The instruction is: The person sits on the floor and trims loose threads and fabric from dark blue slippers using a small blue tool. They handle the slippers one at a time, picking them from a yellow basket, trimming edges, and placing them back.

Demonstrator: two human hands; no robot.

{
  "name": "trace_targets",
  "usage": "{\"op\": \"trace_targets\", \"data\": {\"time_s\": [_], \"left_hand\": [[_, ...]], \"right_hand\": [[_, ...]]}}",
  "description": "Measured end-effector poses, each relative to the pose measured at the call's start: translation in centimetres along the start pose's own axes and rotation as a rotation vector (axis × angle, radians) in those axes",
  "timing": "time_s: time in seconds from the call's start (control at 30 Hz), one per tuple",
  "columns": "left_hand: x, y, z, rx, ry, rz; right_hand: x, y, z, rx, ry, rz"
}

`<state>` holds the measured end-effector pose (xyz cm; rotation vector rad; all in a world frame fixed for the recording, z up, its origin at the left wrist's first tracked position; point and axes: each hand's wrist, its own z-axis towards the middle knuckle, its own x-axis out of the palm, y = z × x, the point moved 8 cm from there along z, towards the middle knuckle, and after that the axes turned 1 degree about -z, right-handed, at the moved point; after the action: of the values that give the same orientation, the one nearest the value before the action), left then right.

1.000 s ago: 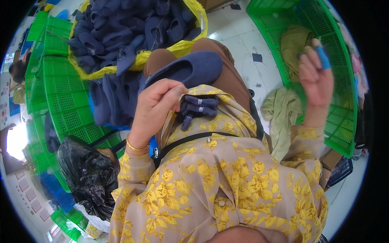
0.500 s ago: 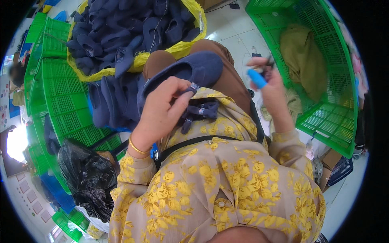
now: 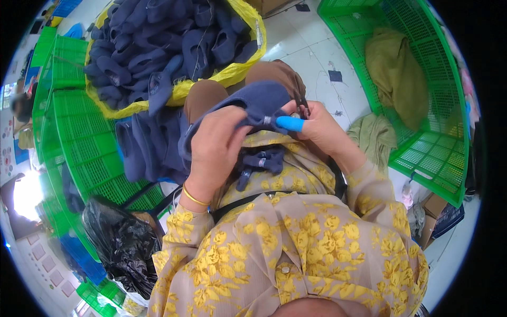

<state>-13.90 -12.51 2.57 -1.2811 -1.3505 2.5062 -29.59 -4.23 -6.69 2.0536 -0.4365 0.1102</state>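
Note:
A navy slip-on shoe [image 3: 259,98] lies across my lap, toe up and to the right. My left hand [image 3: 215,142], with a gold bangle at the wrist, is closed on the shoe's near edge; its fingertips are partly hidden. Close beside it, my right hand [image 3: 317,129] is closed, its blue-wrapped thumb [image 3: 289,124] at a small navy bow [image 3: 266,120] with a shiny centre on the shoe's edge. A slim dark object [image 3: 303,107] shows among the right fingers, too small to name. Several more navy bows [image 3: 262,159] rest on my patterned top [image 3: 232,238].
Ahead stands a yellow-edged sack [image 3: 259,39] heaped with navy shoes. More shoes [image 3: 150,140] stand in a row left of my knees, near green crates [image 3: 79,132] and a black plastic bag [image 3: 119,240]. At right, a green crate [image 3: 338,37] holds olive cloth [image 3: 393,74].
My right hand has come in from the right to the shoe's edge, next to my left hand. The left hand has shifted slightly down on the shoe.

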Motion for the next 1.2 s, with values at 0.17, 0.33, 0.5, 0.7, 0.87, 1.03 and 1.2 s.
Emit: {"op": "trace_targets", "data": {"time_s": [0.17,0.33,0.5,0.7,0.87,1.03,1.2], "left_hand": [[3.0,3.6,-1.4,-0.154,0.24,-0.024],[2.7,4.0,-1.4,-0.547,0.06,-0.594],[3.3,2.5,-1.5,-0.816,0.14,-0.938],[3.0,2.9,-2.7,-0.747,0.127,-0.972],[2.9,2.8,-4.0,-0.687,0.198,-0.983],[2.8,1.8,-4.3,-0.616,0.26,-0.954],[2.7,1.6,-4.5,-0.605,0.252,-0.931]], "right_hand": [[-0.9,1.0,0.0,-0.151,-0.214,0.044],[0.5,3.4,-1.8,-0.463,-0.308,-0.286],[3.4,6.1,-4.8,-0.895,-0.275,-0.899],[3.3,5.5,-4.5,-0.578,-0.032,-0.593],[3.1,6.1,-5.0,-0.624,0.085,-0.686],[3.6,5.9,-5.4,-0.656,0.185,-0.789],[3.5,5.5,-5.9,-0.666,0.219,-0.813]]}}
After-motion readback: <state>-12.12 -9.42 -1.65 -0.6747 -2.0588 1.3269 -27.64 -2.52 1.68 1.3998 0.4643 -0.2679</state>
